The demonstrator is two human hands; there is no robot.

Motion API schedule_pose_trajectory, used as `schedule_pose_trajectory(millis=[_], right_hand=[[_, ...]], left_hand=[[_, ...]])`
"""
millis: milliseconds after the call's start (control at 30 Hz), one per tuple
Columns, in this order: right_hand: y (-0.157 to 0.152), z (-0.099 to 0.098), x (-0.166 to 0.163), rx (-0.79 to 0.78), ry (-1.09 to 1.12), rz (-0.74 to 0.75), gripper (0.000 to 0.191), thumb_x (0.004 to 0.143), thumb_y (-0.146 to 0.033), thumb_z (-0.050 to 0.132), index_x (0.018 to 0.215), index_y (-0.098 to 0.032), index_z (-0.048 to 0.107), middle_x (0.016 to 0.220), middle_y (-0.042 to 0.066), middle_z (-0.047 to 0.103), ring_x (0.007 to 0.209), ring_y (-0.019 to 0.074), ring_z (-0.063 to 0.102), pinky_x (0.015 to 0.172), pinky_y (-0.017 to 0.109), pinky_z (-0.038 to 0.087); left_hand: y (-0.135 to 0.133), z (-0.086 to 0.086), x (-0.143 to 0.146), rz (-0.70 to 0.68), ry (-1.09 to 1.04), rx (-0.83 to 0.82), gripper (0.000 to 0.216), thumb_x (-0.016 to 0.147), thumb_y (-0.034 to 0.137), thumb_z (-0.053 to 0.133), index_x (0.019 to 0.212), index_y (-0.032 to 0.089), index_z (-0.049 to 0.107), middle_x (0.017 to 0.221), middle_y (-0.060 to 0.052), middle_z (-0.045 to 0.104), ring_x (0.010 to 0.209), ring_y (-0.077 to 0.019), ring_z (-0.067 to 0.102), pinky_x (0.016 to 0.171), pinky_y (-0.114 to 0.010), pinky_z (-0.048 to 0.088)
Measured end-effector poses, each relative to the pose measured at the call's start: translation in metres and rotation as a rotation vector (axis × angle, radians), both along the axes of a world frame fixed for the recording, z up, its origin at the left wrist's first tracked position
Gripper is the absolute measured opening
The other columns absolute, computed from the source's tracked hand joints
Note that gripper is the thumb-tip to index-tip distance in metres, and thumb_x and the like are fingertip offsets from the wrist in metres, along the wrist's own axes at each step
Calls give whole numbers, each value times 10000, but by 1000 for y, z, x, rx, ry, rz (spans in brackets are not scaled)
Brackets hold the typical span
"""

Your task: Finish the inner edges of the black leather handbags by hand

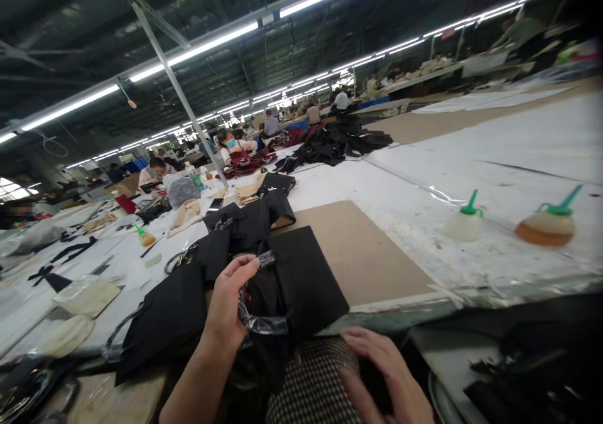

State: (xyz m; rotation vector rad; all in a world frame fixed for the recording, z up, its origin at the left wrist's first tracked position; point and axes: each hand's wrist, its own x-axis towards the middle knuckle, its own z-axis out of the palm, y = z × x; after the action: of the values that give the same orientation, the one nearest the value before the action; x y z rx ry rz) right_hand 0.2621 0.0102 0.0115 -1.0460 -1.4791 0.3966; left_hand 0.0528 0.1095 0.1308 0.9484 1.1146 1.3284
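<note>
My left hand is closed around the plastic-wrapped handle of a black handbag. The bag's flat black panel tilts over the table's front edge, above a houndstooth-patterned cloth at my lap. Lower right, my right hand holds nothing; its fingers are apart, just below the panel's corner. Left of my left hand lies another black bag with a wrapped handle. More black bags are lined up behind the held one.
A brown board lies on the white table. Two green-tipped squeeze bottles, one pale and one amber, stand at right; a smaller one is at left. Black pieces are heaped farther back. Co-workers sit across the table.
</note>
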Motion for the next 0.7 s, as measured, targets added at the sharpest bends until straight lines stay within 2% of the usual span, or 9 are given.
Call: schedule_pose_trajectory(millis=[100,167,300,367,433,500,567,633,700], right_hand=[[-7,30,-24,245,-206,64,538,833,-421,707,1299,-197,560,1280,151,619,1155,317,604,945,422,544],[-15,38,-46,314,-277,99,576,859,-445,668,1343,-172,517,1309,172,600,1165,323,593,928,431,549],[-41,44,-72,366,-215,245,245,946,-360,545,1119,-222,650,1092,105,705,1063,281,632,854,398,570],[-56,48,-71,292,-71,350,190,940,-385,555,932,-245,682,890,64,718,932,256,659,776,351,581],[-70,53,-63,78,118,399,245,933,-431,568,836,-232,672,802,56,692,833,238,656,746,332,574],[-80,55,-53,-179,352,373,330,943,-476,543,775,-212,648,769,62,675,767,224,647,743,333,565],[-85,53,-46,-376,553,336,409,936,-541,522,703,-216,610,701,52,650,703,213,634,711,330,558],[-86,47,-46,-487,683,346,466,891,-624,533,635,-236,560,596,27,596,626,203,606,644,327,550],[-89,41,-56,-570,767,406,503,871,-658,525,577,-250,496,503,0,516,548,183,556,591,328,539]], left_hand=[[-59,12,6,53,-76,-25,457,729,370,766,1115,169,627,776,-23,705,563,-143,653,476,-194,474],[-98,16,6,91,-64,-42,504,718,405,770,1146,185,622,804,-38,710,577,-157,656,465,-202,467],[-159,19,-14,59,-14,-75,514,692,557,742,1051,196,670,810,-84,709,628,-222,659,520,-294,516],[-179,12,-27,25,-15,-81,519,695,617,705,1017,211,676,800,-90,699,650,-248,656,557,-344,534],[-191,-6,-35,49,-6,-63,523,667,561,758,1054,229,643,832,-78,691,669,-245,655,568,-342,535],[-200,-35,-34,134,14,-16,626,610,418,846,1146,252,569,933,-71,685,731,-231,664,602,-311,535],[-210,-68,-25,190,23,19,729,620,362,857,1239,272,484,1033,-88,670,862,-243,673,735,-331,547],[-226,-93,-13,67,133,-32,648,714,387,803,1265,271,482,1065,-98,655,948,-253,664,827,-358,540],[-249,-106,-3,-118,279,-101,448,843,398,692,1249,289,538,1164,-98,624,1045,-246,629,861,-361,536]])
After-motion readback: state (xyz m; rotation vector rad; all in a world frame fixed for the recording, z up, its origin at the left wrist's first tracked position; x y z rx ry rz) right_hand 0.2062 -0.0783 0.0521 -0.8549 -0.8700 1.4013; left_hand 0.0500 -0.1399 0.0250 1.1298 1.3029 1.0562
